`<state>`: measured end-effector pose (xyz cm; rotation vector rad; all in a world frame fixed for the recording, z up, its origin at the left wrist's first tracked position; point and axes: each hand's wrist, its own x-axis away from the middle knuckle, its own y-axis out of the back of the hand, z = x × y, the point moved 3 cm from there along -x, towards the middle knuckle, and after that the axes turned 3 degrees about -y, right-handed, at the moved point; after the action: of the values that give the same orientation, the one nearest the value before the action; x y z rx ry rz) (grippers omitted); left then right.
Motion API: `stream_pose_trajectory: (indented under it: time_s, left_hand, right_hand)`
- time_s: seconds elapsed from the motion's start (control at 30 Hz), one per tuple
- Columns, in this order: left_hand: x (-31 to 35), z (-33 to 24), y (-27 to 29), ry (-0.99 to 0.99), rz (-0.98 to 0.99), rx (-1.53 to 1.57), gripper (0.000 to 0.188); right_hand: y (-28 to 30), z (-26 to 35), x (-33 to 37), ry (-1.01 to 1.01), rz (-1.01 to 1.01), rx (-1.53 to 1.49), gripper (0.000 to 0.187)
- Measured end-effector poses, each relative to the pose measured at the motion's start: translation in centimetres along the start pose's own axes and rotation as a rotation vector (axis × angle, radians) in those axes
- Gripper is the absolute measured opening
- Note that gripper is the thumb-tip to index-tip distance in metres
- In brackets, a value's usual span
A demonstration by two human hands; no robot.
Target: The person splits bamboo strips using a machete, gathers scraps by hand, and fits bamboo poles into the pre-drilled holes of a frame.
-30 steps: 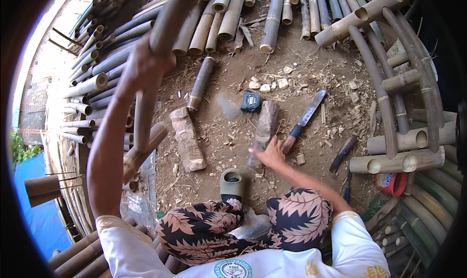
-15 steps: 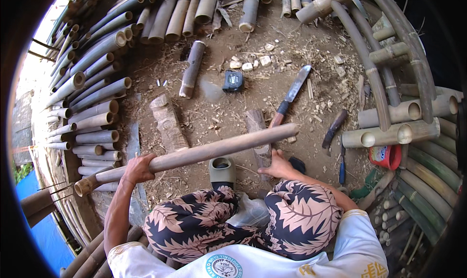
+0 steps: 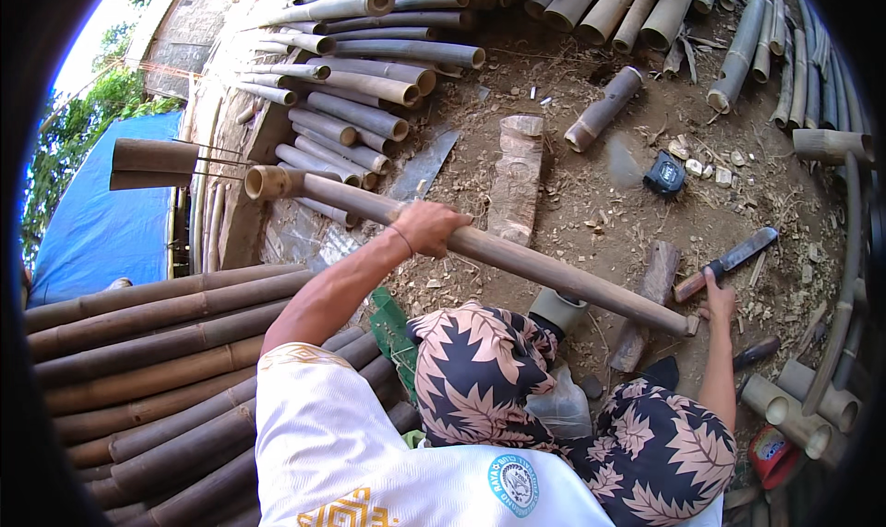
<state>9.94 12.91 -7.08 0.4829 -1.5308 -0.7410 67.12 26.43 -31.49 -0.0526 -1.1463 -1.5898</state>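
Note:
My left hand is wrapped over a long bamboo pole, which slants across in front of my knees. Its far left end is a wider, hollow section; the right end passes over a dark wooden block on the ground. My right hand is beside that right end, thumb and forefinger apart. The forefinger reaches the wooden handle of a large knife, which lies on the dirt with its blade pointing away to the right. The hand's other fingers are partly hidden.
Stacked bamboo tubes line the far left and back. Long poles lie at my left. On the dirt are a flat wood slab, a short bamboo piece, a tape measure and wood chips. A red container stands at right.
The view has swung to the left. My right hand has moved from the wooden block to the knife's handle. My left hand still grips the bamboo pole.

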Motion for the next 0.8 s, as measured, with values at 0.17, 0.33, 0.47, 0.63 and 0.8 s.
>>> stream_pose_trajectory:
  time_s: [0.17, 0.33, 0.47, 0.63, 0.8]
  left_hand:
    - [-2.4, 6.1, -0.6, 0.047, 0.030, -0.038, 0.047]
    - [-2.5, 7.4, -2.8, 0.139, 0.056, -0.088, 0.059]
    - [-4.9, -2.0, -0.6, -0.049, 0.033, 0.083, 0.071]
    - [-7.7, -7.3, -1.2, -0.159, 0.003, 0.070, 0.042]
    - [-7.7, -6.8, -2.1, -0.132, -0.044, 0.026, 0.035]
  right_hand:
    - [-0.5, 0.2, -3.3, 0.069, -0.136, 0.115, 0.048]
    - [2.9, 0.7, 1.4, -0.076, 0.185, -0.413, 0.033]
    - [6.8, -0.3, 6.5, -0.045, 0.385, -0.450, 0.031]
    - [9.3, 1.8, 17.3, 0.339, 0.219, -0.073, 0.040]
    - [8.2, 0.7, 19.4, 0.173, 0.512, 0.054, 0.053]
